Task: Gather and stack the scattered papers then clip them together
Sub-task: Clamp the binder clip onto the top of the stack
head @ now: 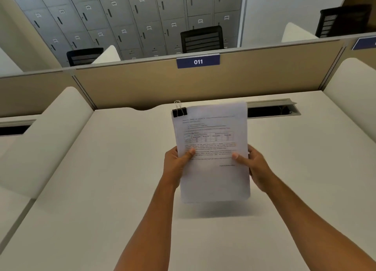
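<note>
A stack of printed white papers (211,132) is held up above the desk, its printed side facing me. A black binder clip (179,112) with silver handles grips the stack's top left corner. My left hand (176,165) holds the left edge of the stack, thumb on the front sheet. My right hand (254,167) holds the right edge the same way. The stack's shadow falls on the desk below it.
The white desk (101,189) has rounded white side dividers (46,140) on the left and right. A beige partition with a blue "011" label (198,61) stands behind. A cable slot (272,109) runs along the desk's back edge. Grey lockers and black chairs are beyond.
</note>
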Tool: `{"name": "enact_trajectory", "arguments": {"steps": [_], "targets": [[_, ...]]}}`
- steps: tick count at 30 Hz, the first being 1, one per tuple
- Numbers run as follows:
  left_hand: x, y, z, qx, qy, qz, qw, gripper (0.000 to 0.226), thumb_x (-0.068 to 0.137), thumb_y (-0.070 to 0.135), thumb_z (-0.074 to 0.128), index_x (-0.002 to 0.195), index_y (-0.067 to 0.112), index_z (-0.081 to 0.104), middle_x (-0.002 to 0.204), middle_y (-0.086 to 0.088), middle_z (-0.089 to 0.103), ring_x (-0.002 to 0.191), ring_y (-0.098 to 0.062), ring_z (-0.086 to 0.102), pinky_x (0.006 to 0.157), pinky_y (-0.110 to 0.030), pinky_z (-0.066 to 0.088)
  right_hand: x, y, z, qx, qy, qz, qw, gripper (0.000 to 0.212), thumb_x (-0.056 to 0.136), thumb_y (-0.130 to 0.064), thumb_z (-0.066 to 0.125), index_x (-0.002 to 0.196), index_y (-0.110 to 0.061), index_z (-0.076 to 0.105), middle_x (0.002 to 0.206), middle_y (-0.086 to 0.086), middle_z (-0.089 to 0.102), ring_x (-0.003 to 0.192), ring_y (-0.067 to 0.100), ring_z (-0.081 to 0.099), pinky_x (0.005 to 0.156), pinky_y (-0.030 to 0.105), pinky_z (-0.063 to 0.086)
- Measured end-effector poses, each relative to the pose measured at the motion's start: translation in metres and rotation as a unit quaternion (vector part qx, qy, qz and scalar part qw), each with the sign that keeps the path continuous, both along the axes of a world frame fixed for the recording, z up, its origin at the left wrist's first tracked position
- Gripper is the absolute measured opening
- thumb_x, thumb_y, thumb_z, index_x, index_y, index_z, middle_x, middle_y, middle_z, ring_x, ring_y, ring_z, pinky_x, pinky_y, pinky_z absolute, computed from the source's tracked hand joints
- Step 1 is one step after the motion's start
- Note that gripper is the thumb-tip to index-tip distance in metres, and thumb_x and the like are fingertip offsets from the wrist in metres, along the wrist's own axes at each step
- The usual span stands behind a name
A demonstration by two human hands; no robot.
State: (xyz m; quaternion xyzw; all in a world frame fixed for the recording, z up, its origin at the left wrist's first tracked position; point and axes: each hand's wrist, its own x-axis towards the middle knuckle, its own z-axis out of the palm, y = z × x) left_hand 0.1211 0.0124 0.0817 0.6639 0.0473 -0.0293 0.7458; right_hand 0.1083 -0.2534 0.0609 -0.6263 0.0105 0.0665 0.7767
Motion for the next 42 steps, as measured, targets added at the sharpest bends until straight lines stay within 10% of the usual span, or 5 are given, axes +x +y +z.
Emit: {"name": "enact_trajectory", "arguments": {"steps": [7, 22, 29, 34, 42], "targets": [[0.020, 0.015, -0.023, 0.017, 0.042, 0.000, 0.999, 0.045, 0.087, 0.028, 0.082, 0.128, 0.020, 0.066, 0.123, 0.000, 0.076, 0.107, -0.025, 0.075, 0.092, -0.048, 0.062, 0.008, 0.033, -0.031, -0.149, -0.011, -0.066, 0.987, 0.032, 0.091, -0.036, 0.075, 0.120, -0.036, 0.062, 0.115, -0.016, 0.073, 0.095, 0.005, 0.074, 0.070, 0.015, 0.058], [0.097, 0.073, -0.086, 0.153, 0.089, 0.066, 0.982, 0.044, 0.090, 0.008, 0.069, 0.133, 0.014, 0.057, 0.129, -0.012, 0.068, 0.116, -0.032, 0.066, 0.102, -0.054, 0.054, 0.159, 0.082, -0.057, -0.204, 0.087, 0.043, 0.974, 0.050, 0.102, -0.010, 0.062, 0.148, -0.009, 0.044, 0.141, 0.009, 0.060, 0.125, 0.027, 0.060, 0.107, 0.044, 0.051], [0.152, 0.090, -0.099, 0.230, 0.098, 0.118, 0.961, 0.045, 0.093, -0.002, 0.060, 0.138, 0.001, 0.056, 0.134, -0.019, 0.065, 0.121, -0.037, 0.062, 0.106, -0.049, 0.050, 0.200, 0.089, -0.065, -0.262, 0.117, 0.097, 0.953, 0.048, 0.091, 0.001, 0.071, 0.137, -0.007, 0.059, 0.103, 0.013, 0.075, 0.067, 0.014, 0.066, 0.050, 0.020, 0.048], [0.185, 0.098, -0.099, 0.278, 0.094, 0.131, 0.947, 0.053, 0.093, 0.010, 0.068, 0.143, 0.007, 0.051, 0.138, -0.016, 0.062, 0.123, -0.034, 0.061, 0.107, -0.047, 0.050, 0.217, 0.100, -0.077, -0.309, 0.092, 0.063, 0.944, 0.046, 0.089, 0.008, 0.070, 0.133, -0.004, 0.063, 0.076, 0.003, 0.063, 0.068, 0.018, 0.063, 0.060, 0.027, 0.056], [0.204, 0.092, -0.099, 0.353, 0.090, 0.173, 0.915, 0.054, 0.090, 0.014, 0.076, 0.139, 0.000, 0.060, 0.139, -0.018, 0.064, 0.129, -0.033, 0.059, 0.112, -0.037, 0.043, 0.237, 0.117, -0.083, -0.382, 0.064, -0.059, 0.920, 0.033, 0.094, -0.009, 0.070, 0.127, -0.006, 0.066, 0.116, 0.014, 0.074, 0.092, 0.028, 0.071, 0.076, 0.026, 0.053]]}}
